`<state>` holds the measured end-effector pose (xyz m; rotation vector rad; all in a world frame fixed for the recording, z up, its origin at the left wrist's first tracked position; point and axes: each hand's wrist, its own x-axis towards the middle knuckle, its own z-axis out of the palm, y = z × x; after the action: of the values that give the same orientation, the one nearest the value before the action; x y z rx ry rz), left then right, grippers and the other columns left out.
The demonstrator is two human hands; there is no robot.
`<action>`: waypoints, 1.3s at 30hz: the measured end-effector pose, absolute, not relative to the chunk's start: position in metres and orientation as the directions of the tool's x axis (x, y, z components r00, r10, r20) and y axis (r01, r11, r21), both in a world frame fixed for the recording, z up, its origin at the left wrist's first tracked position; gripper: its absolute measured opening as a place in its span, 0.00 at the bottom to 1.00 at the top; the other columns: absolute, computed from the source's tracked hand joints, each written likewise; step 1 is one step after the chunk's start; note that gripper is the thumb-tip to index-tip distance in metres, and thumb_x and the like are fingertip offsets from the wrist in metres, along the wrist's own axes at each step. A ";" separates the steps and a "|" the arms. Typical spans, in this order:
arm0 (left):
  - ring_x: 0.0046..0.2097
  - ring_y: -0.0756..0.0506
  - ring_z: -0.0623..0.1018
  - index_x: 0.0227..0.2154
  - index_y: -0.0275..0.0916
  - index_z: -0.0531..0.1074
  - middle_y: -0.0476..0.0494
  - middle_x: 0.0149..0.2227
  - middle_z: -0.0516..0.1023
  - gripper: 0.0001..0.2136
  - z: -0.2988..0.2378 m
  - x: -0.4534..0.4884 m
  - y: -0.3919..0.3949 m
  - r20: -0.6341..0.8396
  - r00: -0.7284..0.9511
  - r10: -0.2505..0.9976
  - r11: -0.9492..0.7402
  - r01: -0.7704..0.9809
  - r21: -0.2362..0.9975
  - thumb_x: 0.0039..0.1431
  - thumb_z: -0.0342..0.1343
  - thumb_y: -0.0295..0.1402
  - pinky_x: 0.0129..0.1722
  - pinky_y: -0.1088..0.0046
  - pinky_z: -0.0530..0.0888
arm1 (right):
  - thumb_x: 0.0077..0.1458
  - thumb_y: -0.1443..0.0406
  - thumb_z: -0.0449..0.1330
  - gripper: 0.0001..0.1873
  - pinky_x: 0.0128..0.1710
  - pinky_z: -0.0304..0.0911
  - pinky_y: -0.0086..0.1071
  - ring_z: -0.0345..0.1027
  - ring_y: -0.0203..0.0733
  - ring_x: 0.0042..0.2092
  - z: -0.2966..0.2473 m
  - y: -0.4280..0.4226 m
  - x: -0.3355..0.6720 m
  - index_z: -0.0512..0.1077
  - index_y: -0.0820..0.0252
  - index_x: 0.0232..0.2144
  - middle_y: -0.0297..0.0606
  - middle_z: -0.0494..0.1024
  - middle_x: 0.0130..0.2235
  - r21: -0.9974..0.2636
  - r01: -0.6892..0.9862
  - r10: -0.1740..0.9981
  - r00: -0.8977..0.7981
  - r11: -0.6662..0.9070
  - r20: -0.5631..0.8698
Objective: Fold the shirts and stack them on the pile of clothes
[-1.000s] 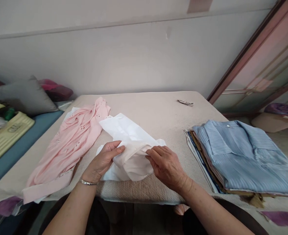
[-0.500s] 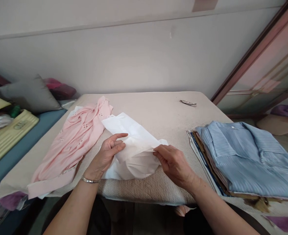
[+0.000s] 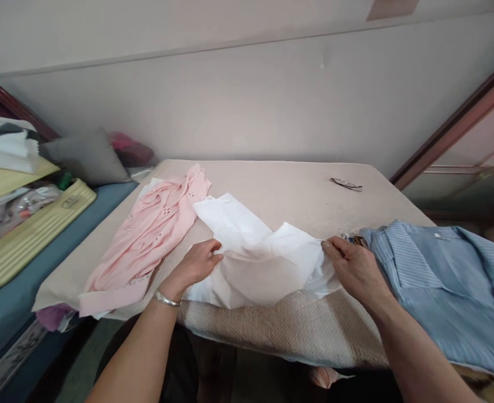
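A white cloth (image 3: 268, 268) is held in both hands at the near side of the bench (image 3: 268, 176), its upper edge drawn out between them and its lower part draped in loose folds on the cover. What kind of garment or piece it is cannot be told. By the left hand (image 3: 199, 262), on whose wrist a silver bracelet (image 3: 167, 299) is worn, the cloth is pinched between thumb and forefinger at its left side; the other fingers are curled in. By the right hand (image 3: 355, 264), the far corner is gripped between thumb and bent forefinger, the remaining fingers being folded and partly hidden. A further flap of the cloth is spread flat behind, its tip reaching the edge of a pink garment (image 3: 163, 224) with cut-out embroidery, which is laid lengthwise on the left of the bench. To the right, just beside the right forearm, a blue striped shirt (image 3: 444, 291) is laid folded, collar uppermost, over other cloths that are mostly covered. Near the back right corner, eyeglasses (image 3: 346, 184) are set down, well apart from the hands. Beyond the left end, a grey cushion (image 3: 88, 159) is seen leaning near the wall (image 3: 230, 101).
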<state>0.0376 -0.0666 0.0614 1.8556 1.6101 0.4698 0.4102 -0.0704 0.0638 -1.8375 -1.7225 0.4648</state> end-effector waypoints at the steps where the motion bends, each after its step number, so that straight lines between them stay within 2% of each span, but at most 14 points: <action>1: 0.52 0.37 0.77 0.45 0.38 0.76 0.34 0.50 0.80 0.11 0.060 0.036 -0.067 -0.166 0.189 0.968 -0.058 0.810 0.584 0.61 0.57 0.33 0.51 0.61 0.69 | 0.59 0.49 0.50 0.20 0.28 0.52 0.35 0.61 0.41 0.26 0.063 -0.069 0.412 0.64 0.53 0.22 0.33 0.66 0.21 -0.606 0.796 0.987 0.105 -0.009 0.123; 3: 0.52 0.37 0.77 0.44 0.38 0.75 0.35 0.49 0.80 0.10 0.057 0.033 -0.067 -0.206 0.199 0.958 -0.072 0.864 0.498 0.61 0.56 0.33 0.51 0.61 0.68 | 0.59 0.49 0.50 0.20 0.29 0.52 0.35 0.61 0.41 0.26 0.061 -0.067 0.415 0.63 0.53 0.21 0.33 0.67 0.21 -0.588 0.809 0.989 0.096 -0.011 0.113; 6: 0.50 0.38 0.76 0.42 0.39 0.74 0.37 0.46 0.79 0.08 0.056 0.031 -0.068 -0.213 0.207 0.955 -0.085 0.877 0.473 0.61 0.55 0.33 0.49 0.63 0.67 | 0.58 0.50 0.50 0.20 0.29 0.52 0.35 0.62 0.42 0.27 0.059 -0.065 0.418 0.64 0.53 0.21 0.34 0.68 0.21 -0.569 0.822 0.989 0.101 -0.024 0.104; 9: 0.43 0.41 0.75 0.34 0.40 0.71 0.41 0.39 0.77 0.03 0.057 0.032 -0.068 -0.208 0.204 0.957 -0.090 0.886 0.455 0.55 0.57 0.29 0.43 0.66 0.66 | 0.58 0.51 0.50 0.19 0.29 0.54 0.35 0.64 0.43 0.27 0.058 -0.063 0.422 0.67 0.53 0.22 0.36 0.71 0.22 -0.559 0.828 0.989 0.112 -0.040 0.095; 14: 0.34 0.46 0.68 0.27 0.41 0.64 0.48 0.30 0.71 0.07 0.058 0.034 -0.066 -0.169 0.211 0.963 -0.105 0.867 0.486 0.48 0.57 0.25 0.35 0.69 0.61 | 0.57 0.53 0.52 0.17 0.30 0.55 0.35 0.67 0.44 0.29 0.055 -0.058 0.431 0.70 0.54 0.23 0.37 0.74 0.24 -0.525 0.846 0.989 0.139 -0.092 0.050; 20: 0.32 0.47 0.66 0.26 0.41 0.64 0.51 0.29 0.69 0.07 0.057 0.034 -0.063 -0.177 0.136 0.975 -0.024 0.852 0.523 0.49 0.58 0.27 0.31 0.70 0.58 | 0.60 0.56 0.51 0.15 0.32 0.55 0.35 0.68 0.46 0.32 0.053 -0.053 0.434 0.71 0.54 0.26 0.40 0.77 0.29 -0.404 0.905 0.991 0.131 -0.136 -0.039; 23: 0.32 0.47 0.68 0.27 0.40 0.65 0.51 0.30 0.71 0.09 0.060 0.035 -0.064 -0.186 0.124 0.975 -0.003 0.840 0.543 0.49 0.62 0.31 0.31 0.70 0.59 | 0.62 0.57 0.51 0.16 0.32 0.55 0.35 0.69 0.47 0.33 0.052 -0.054 0.432 0.71 0.54 0.26 0.41 0.78 0.30 -0.336 0.932 0.991 0.126 -0.135 -0.048; 25: 0.33 0.46 0.70 0.28 0.40 0.67 0.50 0.30 0.73 0.11 0.063 0.037 -0.065 -0.180 0.136 0.974 -0.009 0.822 0.569 0.51 0.64 0.39 0.32 0.70 0.60 | 0.63 0.57 0.51 0.16 0.32 0.55 0.36 0.70 0.48 0.34 0.051 -0.054 0.431 0.71 0.54 0.27 0.41 0.78 0.31 -0.301 0.943 0.990 0.132 -0.142 -0.051; 28: 0.35 0.44 0.72 0.27 0.40 0.70 0.46 0.31 0.76 0.16 0.064 0.040 -0.065 -0.161 0.165 0.973 -0.040 0.808 0.587 0.60 0.57 0.48 0.33 0.69 0.61 | 0.64 0.56 0.51 0.17 0.33 0.55 0.36 0.71 0.48 0.34 0.047 -0.054 0.432 0.73 0.54 0.28 0.42 0.80 0.31 -0.277 0.953 0.992 0.124 -0.126 -0.022; 31: 0.35 0.43 0.74 0.25 0.40 0.72 0.44 0.31 0.77 0.16 0.060 0.043 -0.063 -0.130 0.196 0.972 -0.088 0.817 0.570 0.65 0.51 0.43 0.35 0.68 0.61 | 0.64 0.54 0.50 0.19 0.33 0.55 0.36 0.72 0.48 0.34 0.045 -0.053 0.434 0.73 0.55 0.27 0.43 0.80 0.31 -0.294 0.951 0.995 0.100 -0.092 0.013; 35: 0.34 0.44 0.73 0.24 0.40 0.73 0.44 0.30 0.77 0.11 0.051 0.045 -0.058 -0.148 0.170 0.974 -0.066 0.843 0.533 0.61 0.53 0.35 0.35 0.67 0.61 | 0.64 0.53 0.50 0.20 0.33 0.56 0.36 0.72 0.48 0.34 0.045 -0.053 0.435 0.73 0.54 0.27 0.42 0.79 0.30 -0.339 0.937 0.996 0.085 -0.080 -0.002; 39: 0.33 0.45 0.71 0.25 0.40 0.72 0.46 0.29 0.76 0.09 0.048 0.041 -0.056 -0.114 0.128 0.985 -0.049 0.848 0.528 0.59 0.54 0.33 0.34 0.68 0.60 | 0.63 0.56 0.51 0.17 0.33 0.56 0.35 0.72 0.46 0.34 0.047 -0.054 0.435 0.74 0.54 0.29 0.41 0.79 0.30 -0.369 0.927 0.998 0.064 -0.062 -0.007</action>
<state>0.0411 -0.0558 0.0481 1.9409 1.7622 0.3851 0.4347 -0.0536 0.0470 -2.0776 -1.9458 0.3796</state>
